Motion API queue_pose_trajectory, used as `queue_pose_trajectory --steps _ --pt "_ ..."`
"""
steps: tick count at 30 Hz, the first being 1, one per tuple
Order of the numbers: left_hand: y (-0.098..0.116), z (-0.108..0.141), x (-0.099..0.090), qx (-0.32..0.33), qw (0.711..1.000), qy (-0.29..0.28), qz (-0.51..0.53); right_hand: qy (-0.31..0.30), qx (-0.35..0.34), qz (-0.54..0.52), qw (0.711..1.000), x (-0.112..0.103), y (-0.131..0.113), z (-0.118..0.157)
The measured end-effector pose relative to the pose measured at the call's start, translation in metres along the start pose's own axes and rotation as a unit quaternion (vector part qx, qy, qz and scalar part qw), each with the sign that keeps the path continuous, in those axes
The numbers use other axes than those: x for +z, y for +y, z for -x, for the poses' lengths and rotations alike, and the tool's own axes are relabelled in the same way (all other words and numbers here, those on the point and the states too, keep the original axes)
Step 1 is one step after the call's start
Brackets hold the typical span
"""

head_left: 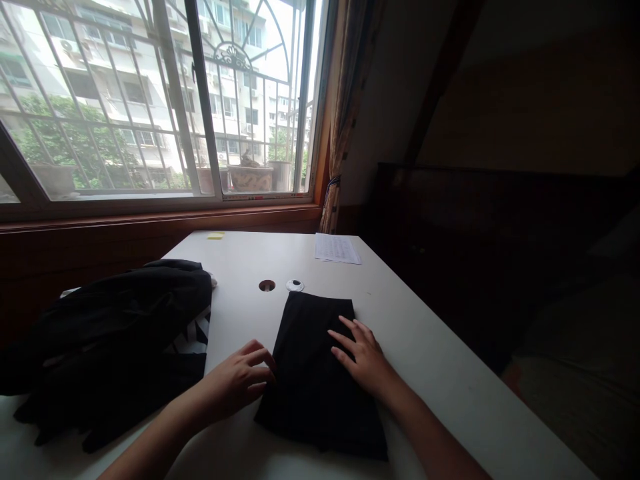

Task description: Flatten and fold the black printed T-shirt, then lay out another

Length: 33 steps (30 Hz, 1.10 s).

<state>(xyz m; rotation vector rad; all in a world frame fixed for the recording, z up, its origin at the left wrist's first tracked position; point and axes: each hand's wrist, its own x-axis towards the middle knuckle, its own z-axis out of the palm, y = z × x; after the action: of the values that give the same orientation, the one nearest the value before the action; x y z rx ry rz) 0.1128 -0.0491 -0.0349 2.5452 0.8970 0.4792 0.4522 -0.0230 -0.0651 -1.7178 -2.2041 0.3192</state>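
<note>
A black piece of cloth (320,387), folded into a flat, roughly four-sided shape that widens toward me, lies on the white table in front of me. My right hand (363,357) rests on its right side, fingers spread over the fabric. At the left edge of the cloth is my left hand (245,373), its fingers bent and apart, with the tips touching that edge. No part of the cloth is lifted. To the left sits a loose heap of black garments (135,320), with some white showing among the folds.
Beyond the cloth, the white table (240,260) has a round cable hole (267,285) and a white ring-shaped cover (295,285). Printed papers (337,248) and a yellow sticky note (216,235) lie near its far edge. A barred window (210,120) and a curtain (340,127) stand behind.
</note>
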Motion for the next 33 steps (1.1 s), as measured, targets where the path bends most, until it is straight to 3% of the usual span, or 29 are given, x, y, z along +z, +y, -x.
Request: queue_pose_trajectory --steps 6,11,13,17,19,25,33 --pt "0.011 0.003 -0.007 -0.023 0.992 -0.056 0.109 -0.052 -0.044 -0.051 0.996 -0.003 -0.004 0.001" --pt "0.017 0.008 -0.021 -0.058 0.947 -0.174 0.264 -0.108 -0.086 -0.102 0.985 -0.014 -0.016 0.007" --pt "0.020 0.008 -0.023 -0.069 0.947 -0.154 0.275 -0.126 -0.101 -0.128 0.979 -0.018 -0.019 0.010" --pt "0.016 0.001 -0.014 -0.025 0.976 0.030 0.213 -0.125 -0.130 -0.156 0.971 -0.020 -0.021 0.011" --pt "0.007 -0.001 -0.005 -0.006 0.986 0.079 0.148 -0.088 -0.123 -0.149 0.977 -0.016 -0.019 0.009" --pt "-0.018 0.002 0.014 0.014 1.000 0.018 0.008 0.053 -0.027 -0.107 0.992 0.000 -0.003 0.001" --pt "-0.033 0.005 0.021 -0.037 0.996 0.005 -0.083 0.078 0.041 -0.126 0.988 0.005 0.004 -0.006"
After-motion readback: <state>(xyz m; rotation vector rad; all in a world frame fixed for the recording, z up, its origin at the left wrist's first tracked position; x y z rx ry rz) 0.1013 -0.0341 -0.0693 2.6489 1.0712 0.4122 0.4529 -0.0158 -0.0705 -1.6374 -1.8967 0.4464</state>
